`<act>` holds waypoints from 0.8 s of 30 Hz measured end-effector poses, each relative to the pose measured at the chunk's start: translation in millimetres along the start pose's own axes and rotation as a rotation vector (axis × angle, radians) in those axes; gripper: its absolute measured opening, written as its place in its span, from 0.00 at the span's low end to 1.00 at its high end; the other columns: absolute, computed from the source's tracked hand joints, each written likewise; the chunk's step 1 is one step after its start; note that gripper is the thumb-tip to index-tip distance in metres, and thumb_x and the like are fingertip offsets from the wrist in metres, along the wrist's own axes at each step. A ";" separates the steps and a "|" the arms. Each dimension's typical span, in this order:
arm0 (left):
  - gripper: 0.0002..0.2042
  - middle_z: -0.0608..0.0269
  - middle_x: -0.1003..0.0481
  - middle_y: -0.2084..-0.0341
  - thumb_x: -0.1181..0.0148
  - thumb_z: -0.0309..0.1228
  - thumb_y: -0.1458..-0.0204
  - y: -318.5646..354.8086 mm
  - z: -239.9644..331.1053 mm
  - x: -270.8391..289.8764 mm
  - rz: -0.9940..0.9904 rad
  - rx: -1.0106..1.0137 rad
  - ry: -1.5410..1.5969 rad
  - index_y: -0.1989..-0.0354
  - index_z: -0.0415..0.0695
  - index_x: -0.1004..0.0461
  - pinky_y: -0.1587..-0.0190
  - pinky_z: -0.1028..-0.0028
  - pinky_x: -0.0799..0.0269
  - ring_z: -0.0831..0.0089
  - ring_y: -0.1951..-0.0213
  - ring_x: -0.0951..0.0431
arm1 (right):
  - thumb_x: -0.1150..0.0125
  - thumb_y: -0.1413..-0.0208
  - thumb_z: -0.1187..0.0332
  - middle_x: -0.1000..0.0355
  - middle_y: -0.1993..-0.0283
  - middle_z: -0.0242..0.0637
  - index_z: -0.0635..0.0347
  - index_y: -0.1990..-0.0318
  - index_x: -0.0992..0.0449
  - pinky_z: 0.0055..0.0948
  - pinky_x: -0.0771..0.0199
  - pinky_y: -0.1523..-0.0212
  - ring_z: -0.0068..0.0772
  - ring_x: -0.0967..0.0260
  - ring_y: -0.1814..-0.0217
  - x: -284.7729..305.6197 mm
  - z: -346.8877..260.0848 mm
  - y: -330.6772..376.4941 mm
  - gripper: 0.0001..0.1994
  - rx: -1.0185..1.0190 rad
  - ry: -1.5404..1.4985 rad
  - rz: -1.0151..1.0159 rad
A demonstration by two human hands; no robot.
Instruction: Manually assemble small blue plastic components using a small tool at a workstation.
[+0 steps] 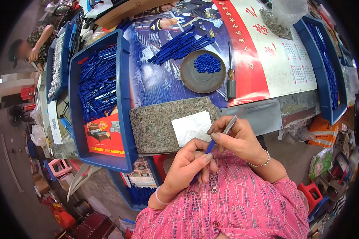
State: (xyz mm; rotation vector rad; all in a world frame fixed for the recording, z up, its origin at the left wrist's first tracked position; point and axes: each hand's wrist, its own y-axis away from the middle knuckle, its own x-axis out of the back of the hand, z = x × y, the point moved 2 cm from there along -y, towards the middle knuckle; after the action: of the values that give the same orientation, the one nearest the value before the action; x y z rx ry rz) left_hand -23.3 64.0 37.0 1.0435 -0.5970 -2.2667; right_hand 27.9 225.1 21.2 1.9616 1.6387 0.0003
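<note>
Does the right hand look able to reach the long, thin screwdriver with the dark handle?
Likely yes: no object appears to stand between the right hand and the screwdriver, though that hand grips a slim, pale strip.

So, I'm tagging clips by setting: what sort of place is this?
Likely a small workshop: a bin of blue strips, a dish of tiny blue pieces and a screwdriver suggest it.

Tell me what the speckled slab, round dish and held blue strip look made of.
Speckled slab: probably granite, matte, from its mineral-like flecks. Round dish: perhaps metal or plastic; its dull brown surface leaves that open. Blue strip: likely smooth plastic or coated metal, given its even colour; partly hidden.
</note>
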 end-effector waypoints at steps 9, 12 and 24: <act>0.07 0.58 0.26 0.78 0.52 0.26 0.43 6.0 0.4 2.2 0.104 -0.167 -0.145 0.59 0.38 0.38 0.84 0.85 0.39 0.81 0.86 0.31 | 0.45 0.48 0.74 0.33 0.74 0.31 0.65 0.62 0.30 0.15 0.34 0.81 0.17 0.33 0.79 18.1 -17.8 1.5 0.07 0.077 0.031 0.176; 0.08 0.61 0.26 0.76 0.54 0.26 0.42 8.2 1.0 5.6 0.096 -0.211 -0.166 0.56 0.39 0.38 0.82 0.86 0.40 0.85 0.84 0.33 | 0.46 0.48 0.73 0.34 0.76 0.30 0.68 0.58 0.31 0.13 0.42 0.86 0.15 0.39 0.82 56.0 -39.0 -1.5 0.11 0.272 0.311 0.474; 0.09 0.56 0.25 0.75 0.54 0.25 0.43 8.0 -5.0 21.6 0.078 -0.214 0.030 0.55 0.37 0.35 0.79 0.85 0.40 0.84 0.83 0.36 | 0.44 0.50 0.72 0.33 0.75 0.39 0.66 0.52 0.34 0.25 0.34 0.73 0.30 0.35 0.77 139.4 -47.7 -29.5 0.17 0.305 1.394 0.724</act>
State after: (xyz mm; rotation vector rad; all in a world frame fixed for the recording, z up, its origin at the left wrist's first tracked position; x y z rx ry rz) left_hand -28.5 43.2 27.2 0.9306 -0.3670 -2.1872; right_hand 18.7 373.4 -0.9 2.9074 1.4308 1.8175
